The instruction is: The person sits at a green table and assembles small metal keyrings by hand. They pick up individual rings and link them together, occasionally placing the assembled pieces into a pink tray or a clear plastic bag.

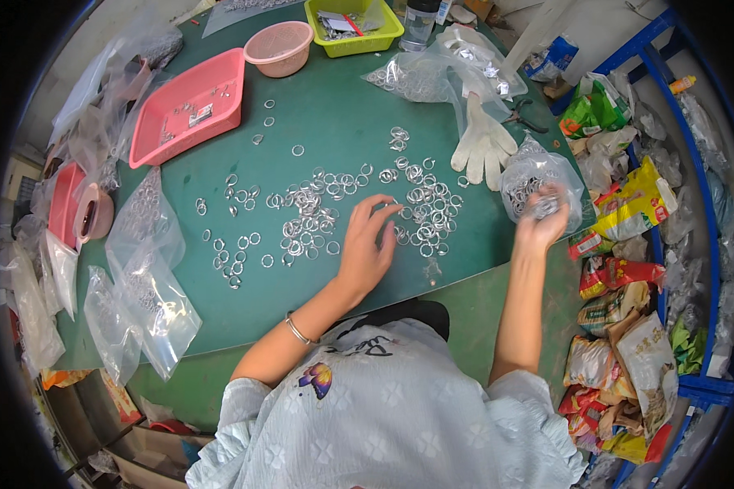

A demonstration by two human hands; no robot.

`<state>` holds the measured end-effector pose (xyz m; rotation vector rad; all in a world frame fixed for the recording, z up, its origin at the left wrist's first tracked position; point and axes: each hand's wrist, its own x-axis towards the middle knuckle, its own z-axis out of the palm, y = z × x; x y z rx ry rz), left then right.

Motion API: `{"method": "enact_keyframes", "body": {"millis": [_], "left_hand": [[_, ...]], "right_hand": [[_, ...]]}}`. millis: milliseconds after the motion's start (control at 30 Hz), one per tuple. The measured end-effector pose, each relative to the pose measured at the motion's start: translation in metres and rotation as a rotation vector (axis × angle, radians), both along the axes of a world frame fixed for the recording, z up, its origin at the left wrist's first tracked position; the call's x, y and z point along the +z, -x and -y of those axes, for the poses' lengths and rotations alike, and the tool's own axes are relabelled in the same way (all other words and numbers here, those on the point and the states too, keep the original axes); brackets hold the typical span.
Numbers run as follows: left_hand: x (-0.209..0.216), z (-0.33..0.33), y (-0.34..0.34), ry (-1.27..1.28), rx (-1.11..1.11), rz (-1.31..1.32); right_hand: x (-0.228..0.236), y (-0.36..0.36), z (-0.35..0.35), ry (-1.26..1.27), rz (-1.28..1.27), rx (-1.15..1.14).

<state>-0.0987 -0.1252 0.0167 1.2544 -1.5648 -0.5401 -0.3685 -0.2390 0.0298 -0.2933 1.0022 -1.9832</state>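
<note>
Many small silvery metal rings [306, 204] lie loose across the green table, with another cluster [431, 213] to the right. Between these two groups is my left hand [370, 244], its fingers apart and curved, the fingertips next to the right cluster. It holds nothing that I can make out. At the right edge of the table stands a clear plastic bag [577, 189] with rings in it. My right hand [546, 218] is at its mouth, slightly blurred, its fingers curled round a bunch of rings [544, 198].
A white work glove [483, 147], pliers [526, 116] and a bag of rings [416, 77] lie at the far right. Pink tray [227, 110], pink basket [279, 49] and yellow-green basket [353, 45] stand farther left. Clear bags [151, 269] cover the left edge; blue shelving [661, 73] stands right.
</note>
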Motion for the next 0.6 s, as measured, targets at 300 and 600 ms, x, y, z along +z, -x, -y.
{"method": "enact_keyframes", "body": {"millis": [300,600], "left_hand": [[-0.015,0.001,0.010,-0.131,-0.097,0.493],[-0.025,0.000,-0.007,-0.121,0.042,0.562]], "right_hand": [[-0.033,0.024,0.064,-0.336,-1.506,-0.371],[0.002,-0.015,-0.026,-0.315,-2.127,-0.082]]}}
